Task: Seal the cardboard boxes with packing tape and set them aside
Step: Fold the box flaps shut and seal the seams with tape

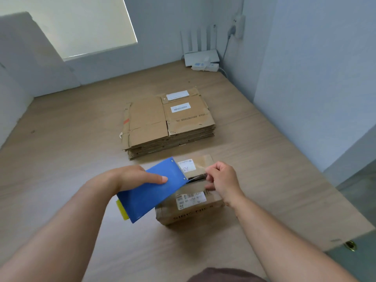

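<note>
Blue tape dispenser (pixel 150 192) sits gripped in the left hand (pixel 130 178), one finger flat across its face and its front end over the small cardboard box (pixel 191 208) near the table's (pixel 61 159) near edge. The right hand (pixel 223 180), fingers curled, pinches the tape (pixel 198 177) over the box's top seam. Flattened boxes (pixel 168 121) lie stacked mid-table, and a white router (pixel 201 58) stands in the far right corner.

We look down on a pale wooden top (pixel 71 139). Near us, right of centre, a small box (pixel 191 208) rests on it. Farther off sits a stack (pixel 168 119) of flattened cardboard, well apart from the box. In the far right corner lie a router (pixel 201 57) and a power strip (pixel 205 67).
</note>
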Tool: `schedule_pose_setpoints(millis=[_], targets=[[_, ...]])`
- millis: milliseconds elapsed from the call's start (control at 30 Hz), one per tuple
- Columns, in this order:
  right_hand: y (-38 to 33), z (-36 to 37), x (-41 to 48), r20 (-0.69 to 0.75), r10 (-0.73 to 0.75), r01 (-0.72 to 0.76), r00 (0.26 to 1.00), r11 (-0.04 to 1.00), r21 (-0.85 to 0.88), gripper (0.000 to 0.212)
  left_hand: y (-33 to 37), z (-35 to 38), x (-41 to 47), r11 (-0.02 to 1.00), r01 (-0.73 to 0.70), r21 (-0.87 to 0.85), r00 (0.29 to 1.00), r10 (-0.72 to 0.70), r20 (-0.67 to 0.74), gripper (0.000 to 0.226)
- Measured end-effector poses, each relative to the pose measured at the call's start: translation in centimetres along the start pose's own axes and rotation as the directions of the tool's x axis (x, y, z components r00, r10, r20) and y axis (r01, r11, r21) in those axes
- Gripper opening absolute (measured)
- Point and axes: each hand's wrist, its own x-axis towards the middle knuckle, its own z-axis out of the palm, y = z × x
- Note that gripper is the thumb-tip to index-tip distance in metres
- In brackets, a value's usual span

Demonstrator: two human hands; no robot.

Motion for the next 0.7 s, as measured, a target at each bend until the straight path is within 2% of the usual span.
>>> schedule_pose_setpoints(millis=[67,167,200,333,433,633,700], targets=[[-0.2,0.1,0.0,-0.076,-0.014,0.003,0.997,0.990,-0.140,0.019,1.1,-0.1,0.7,0.999,0.051,-0.002,0.998,-0.051,0.027,0.075],[0.3,-0.6,0.4,-0.163,-0.081,-0.010,0.983,0.871,-0.491,0.020,3.7,0.1,1.8,0.998,0.066,0.010,0.995,-0.067,0.080,0.055],[0.6,-1.0,0.5,-0.188,-0.060,-0.046,0.980,0.858,-0.512,0.022,4.6,0.2,2.1,0.997,0.069,0.019,0.993,-0.071,0.099,0.049],[1.7,-1.9,1.3,-0.219,0.060,-0.131,0.974,0.937,-0.325,0.021,7.2,0.5,3.0,0.994,0.083,0.077,0.980,-0.096,0.175,0.045],[1.7,-2.2,1.5,-0.214,0.117,-0.169,0.970,0.956,-0.240,0.020,8.2,0.5,3.2,0.990,0.088,0.108,0.974,-0.108,0.199,0.044],[2.4,-2.5,1.8,-0.175,0.153,-0.198,0.973,0.940,-0.279,0.032,8.4,0.3,3.8,0.986,0.097,0.136,0.970,-0.125,0.211,0.049],[3.0,-2.5,1.9,-0.141,0.188,-0.216,0.972,0.951,-0.220,0.034,8.3,0.3,4.1,0.986,0.097,0.135,0.968,-0.125,0.216,0.050]])
